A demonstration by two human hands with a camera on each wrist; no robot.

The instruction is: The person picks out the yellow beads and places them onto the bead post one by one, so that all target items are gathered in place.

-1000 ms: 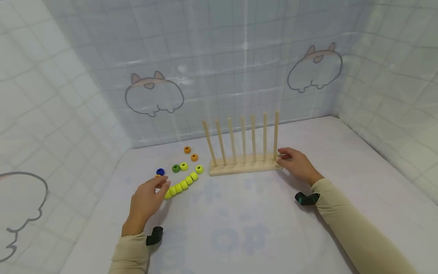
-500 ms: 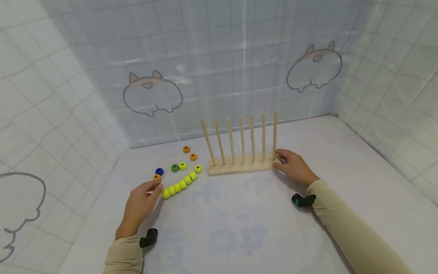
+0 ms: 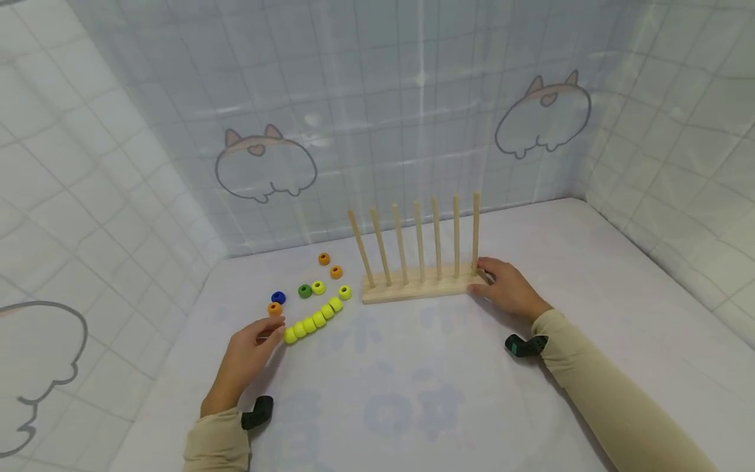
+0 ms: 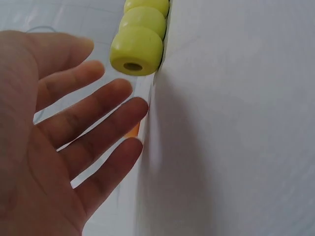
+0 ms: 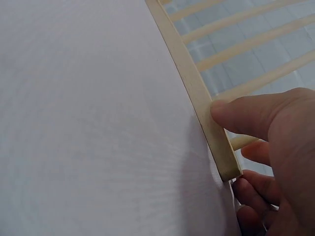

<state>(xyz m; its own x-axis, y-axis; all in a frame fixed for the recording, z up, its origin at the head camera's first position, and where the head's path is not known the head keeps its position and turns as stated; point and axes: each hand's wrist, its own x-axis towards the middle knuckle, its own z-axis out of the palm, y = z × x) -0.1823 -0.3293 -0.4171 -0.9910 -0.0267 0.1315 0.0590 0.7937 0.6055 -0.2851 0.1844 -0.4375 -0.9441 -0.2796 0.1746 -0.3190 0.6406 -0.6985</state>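
Observation:
A row of yellow beads (image 3: 309,324) lies slanting on the table, side by side. At its near end is my left hand (image 3: 248,351), fingers relaxed and holding nothing; in the left wrist view its spread fingertips are just short of the last yellow bead (image 4: 137,51). The wooden peg rack (image 3: 421,288), a flat base with several upright bare pegs, stands to the right of the beads. My right hand (image 3: 508,285) grips the rack's right end. In the right wrist view the thumb (image 5: 236,115) presses the base's front edge while the fingers curl behind the end.
Behind the yellow row lie a blue bead (image 3: 278,297), a green bead (image 3: 305,291) and a few orange beads (image 3: 324,259). A loose yellow bead (image 3: 345,292) sits near the rack's left end. A grey-white patterned sheet (image 3: 383,98) rises behind the table.
My left hand has drawn back slightly toward the near left, uncovering an orange bead and the row's near end. The right hand has shifted slightly inward on the rack's end; its thumb lies further along the base.

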